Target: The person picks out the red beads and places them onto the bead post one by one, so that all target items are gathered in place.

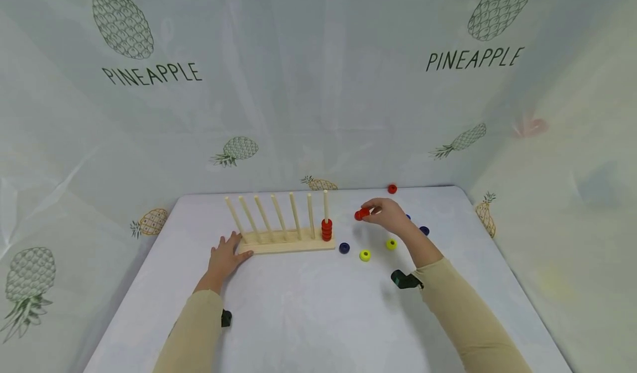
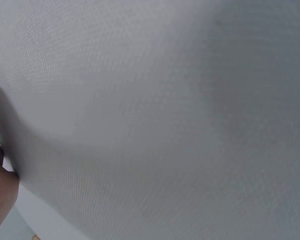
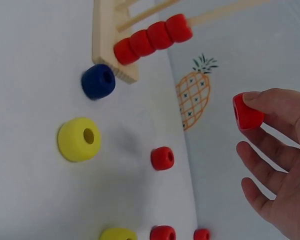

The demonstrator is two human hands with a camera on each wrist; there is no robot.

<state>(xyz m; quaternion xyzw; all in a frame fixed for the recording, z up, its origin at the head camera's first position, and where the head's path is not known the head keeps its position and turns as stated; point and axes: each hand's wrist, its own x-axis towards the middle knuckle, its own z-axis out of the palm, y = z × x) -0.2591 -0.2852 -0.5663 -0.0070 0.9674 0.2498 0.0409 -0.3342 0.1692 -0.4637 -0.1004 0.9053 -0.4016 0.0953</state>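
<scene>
A wooden bead rack [image 1: 288,247] stands on the table with a row of upright pegs. Several red beads [image 1: 326,230] are stacked on its rightmost peg; the other pegs are bare. My left hand [image 1: 225,256] rests at the rack's left end, fingers spread, thumb along the front edge. The left wrist view catches only a bit of that hand [image 2: 1,192] at its edge. To the right of the rack, my right hand [image 1: 387,215] pinches a red bead [image 3: 247,112] between thumb and index finger, above the table, the other fingers loosely spread.
Loose on the table are a blue bead [image 3: 98,81] beside the rack's right end, yellow beads [image 1: 365,255] in front, and a red bead [image 3: 162,158] below the right hand. Another blue bead [image 1: 424,230] and a far red bead [image 1: 392,189] lie rightward. A pineapple-print curtain [image 1: 278,85] hangs behind.
</scene>
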